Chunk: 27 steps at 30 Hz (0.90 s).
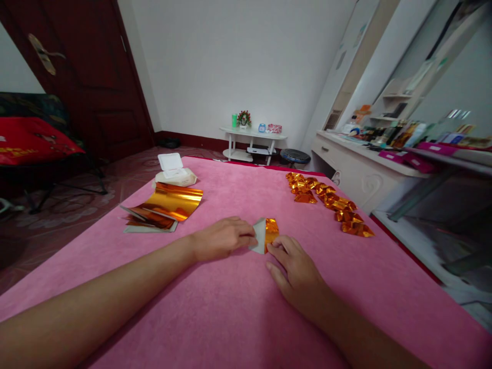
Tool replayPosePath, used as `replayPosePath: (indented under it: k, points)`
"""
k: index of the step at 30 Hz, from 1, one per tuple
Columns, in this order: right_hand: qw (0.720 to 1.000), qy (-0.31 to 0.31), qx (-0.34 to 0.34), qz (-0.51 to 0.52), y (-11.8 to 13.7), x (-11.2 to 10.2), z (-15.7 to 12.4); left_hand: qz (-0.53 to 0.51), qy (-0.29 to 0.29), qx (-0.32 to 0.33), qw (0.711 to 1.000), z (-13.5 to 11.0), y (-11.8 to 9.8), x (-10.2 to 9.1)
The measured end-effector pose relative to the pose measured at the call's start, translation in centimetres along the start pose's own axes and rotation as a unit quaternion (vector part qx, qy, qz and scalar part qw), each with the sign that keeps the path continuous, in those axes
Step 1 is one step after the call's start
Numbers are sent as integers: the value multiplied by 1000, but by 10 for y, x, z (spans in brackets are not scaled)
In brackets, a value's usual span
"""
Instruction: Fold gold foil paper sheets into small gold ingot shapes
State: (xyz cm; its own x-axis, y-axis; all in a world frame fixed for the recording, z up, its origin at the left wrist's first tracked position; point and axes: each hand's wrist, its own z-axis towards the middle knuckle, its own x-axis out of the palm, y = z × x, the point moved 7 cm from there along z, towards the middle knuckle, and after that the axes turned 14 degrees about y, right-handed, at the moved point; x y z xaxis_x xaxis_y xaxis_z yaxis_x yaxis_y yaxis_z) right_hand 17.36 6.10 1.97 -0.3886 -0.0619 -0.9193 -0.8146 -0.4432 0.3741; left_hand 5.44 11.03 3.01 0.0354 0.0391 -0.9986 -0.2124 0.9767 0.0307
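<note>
A small sheet of gold foil paper (pixel 271 228), partly folded with its pale grey backing showing on the left, lies flat on the pink-covered surface (pixel 238 312). My left hand (pixel 226 237) rests at its left edge, fingers curled together and holding it down. At the lower right corner, the bent fingers of my right hand (pixel 298 277) grip the foil side, with the thumb lower and a little apart. Farther left sits a loose stack of gold foil sheets (pixel 175 200). Several folded foil pieces (pixel 332 200) form rows on the right.
Behind the foil stack is a wipes packet (pixel 177 177) with its white lid up. A low white table (pixel 253 133) stands by the far wall. To the right is a dresser (pixel 353 164) crowded with bottles, and a round stool (pixel 295 156) is beyond the pink surface.
</note>
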Motion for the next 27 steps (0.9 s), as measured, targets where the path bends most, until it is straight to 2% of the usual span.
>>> replayPosePath:
  k: [8,17,22,25,27]
  points:
    - [1000,2,-11,-4,1,1,0,72,13,58,996,11,2,0]
    - [1000,-6,-20,4,-2,1,0,85,-3,69,994,17,4,2]
    - [999,-4,-43,32,1,-1,-1,85,-12,87,992,7,-25,-1]
    - [996,-1,-53,67,1,-3,-2,68,-20,61,996,-3,-44,1]
    - [994,6,-40,97,-4,-2,0,55,-29,24,998,-9,-49,3]
